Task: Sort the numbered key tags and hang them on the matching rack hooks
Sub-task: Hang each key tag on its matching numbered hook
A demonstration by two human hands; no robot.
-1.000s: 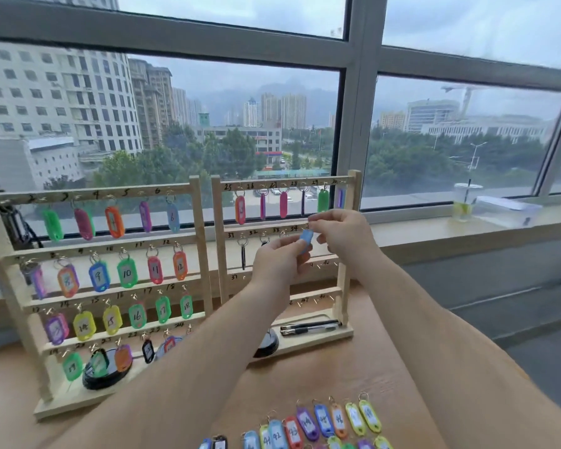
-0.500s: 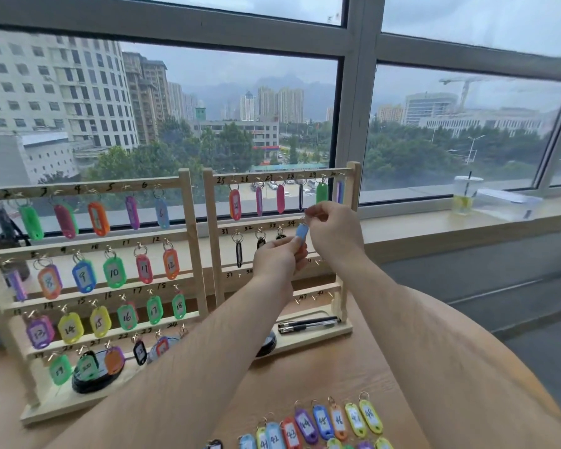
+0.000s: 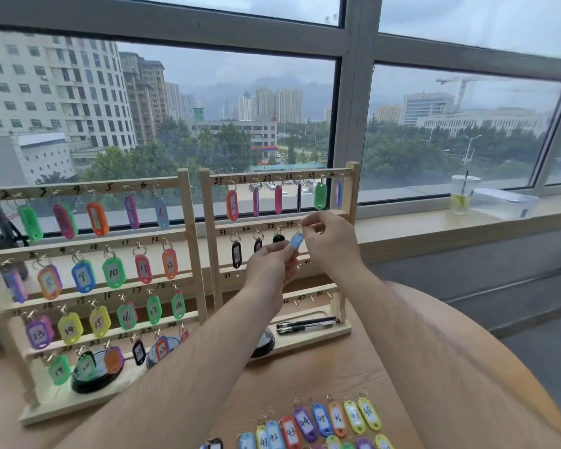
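Observation:
Two wooden hook racks stand on the table: the left rack (image 3: 188, 241) is hung with coloured numbered tags, the right rack (image 3: 208, 241) carries tags on its top row and three on its second row. My left hand (image 3: 269, 264) pinches the body of a light blue key tag (image 3: 295, 242). My right hand (image 3: 329, 238) pinches that tag's metal ring up at the hook marked 34 on the second row. Whether the ring is over the hook I cannot tell. Several loose tags (image 3: 321, 422) numbered in the forties lie in a row near the table's front edge.
Two black pens (image 3: 305, 326) lie on the right rack's base, and a round black object (image 3: 263, 346) sits beside them. Another black disc (image 3: 94, 380) rests on the left rack's base. A plastic cup (image 3: 463, 194) and a clear box (image 3: 502, 202) stand on the windowsill.
Both hands stay at the second row of the right rack with the blue tag; the right hand has lifted the ring slightly toward hook 34. The camera has shifted a little.

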